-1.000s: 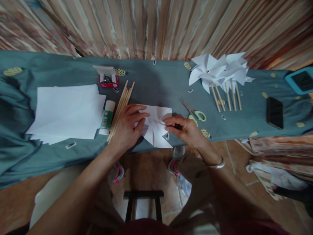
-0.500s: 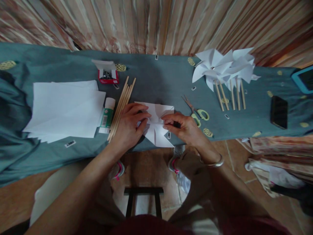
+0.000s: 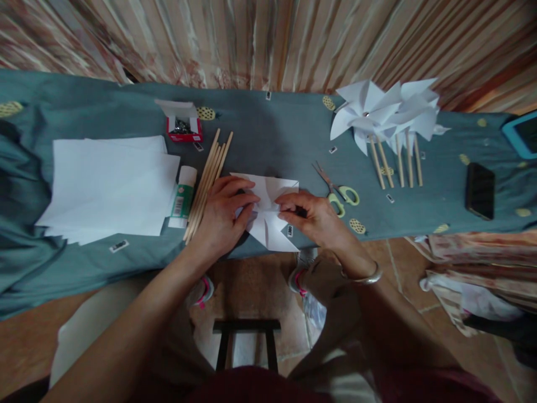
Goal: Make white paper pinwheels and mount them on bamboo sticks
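A white square sheet of paper [image 3: 277, 238], slit in from its corners, lies at the front edge of the table between my hands. From the left, my left hand [image 3: 226, 210] grips the paper, its thumb and fingers close together near the middle. My right hand [image 3: 312, 215] pinches the paper's right side between thumb and fingertips, close to the centre. What lies under the fingertips is hidden. Beside my left hand rest several wooden sticks [image 3: 212, 173]. Just past my right hand lie scissors [image 3: 335, 193] with light green handles.
On the left are a stack of white paper [image 3: 109, 187], a glue stick [image 3: 183, 196] and an open red box [image 3: 183, 126] of small metal pieces. Several paper pinwheels [image 3: 384, 117] lie at the right, near a black phone [image 3: 480, 190] and a blue-framed device [image 3: 522, 134].
My right hand has shifted very slightly left, toward the paper's centre. My left hand stays in place, and the view has tilted a little.
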`<state>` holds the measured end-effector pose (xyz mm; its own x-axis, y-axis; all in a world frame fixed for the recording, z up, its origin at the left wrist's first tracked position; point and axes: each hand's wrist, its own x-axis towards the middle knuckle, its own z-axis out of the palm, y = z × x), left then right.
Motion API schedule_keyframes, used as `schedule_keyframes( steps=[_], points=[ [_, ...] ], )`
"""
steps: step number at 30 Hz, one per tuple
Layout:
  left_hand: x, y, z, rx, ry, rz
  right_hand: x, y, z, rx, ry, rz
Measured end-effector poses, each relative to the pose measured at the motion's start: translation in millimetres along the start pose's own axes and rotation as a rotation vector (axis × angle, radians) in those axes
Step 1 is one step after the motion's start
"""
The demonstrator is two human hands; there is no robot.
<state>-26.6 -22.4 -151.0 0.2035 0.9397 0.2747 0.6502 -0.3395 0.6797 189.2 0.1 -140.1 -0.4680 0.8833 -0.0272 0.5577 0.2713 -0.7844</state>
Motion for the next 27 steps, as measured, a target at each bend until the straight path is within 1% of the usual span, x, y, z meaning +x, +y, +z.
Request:
schedule_keyframes(
  steps=[7,13,17,27],
  points=[
    [-1.9,2.9,-0.5,-0.023,-0.018,0.027,1.4,-0.9,-1.5,-0.054,-0.025,0.009],
    [-7.3,7.9,0.6,-0.003,-0.104,0.052,2.6,-0.5,-2.3,-0.086,-0.047,-0.01],
    [-11.5,9.1,3.7,0.033,-0.107,0.089,2.8,-1.1,-2.4,-0.094,-0.038,0.003],
    [-12.9,10.0,4.7,0.1,-0.143,0.1,4.7,-2.3,-3.0,-0.097,-0.057,0.006]
  ],
)
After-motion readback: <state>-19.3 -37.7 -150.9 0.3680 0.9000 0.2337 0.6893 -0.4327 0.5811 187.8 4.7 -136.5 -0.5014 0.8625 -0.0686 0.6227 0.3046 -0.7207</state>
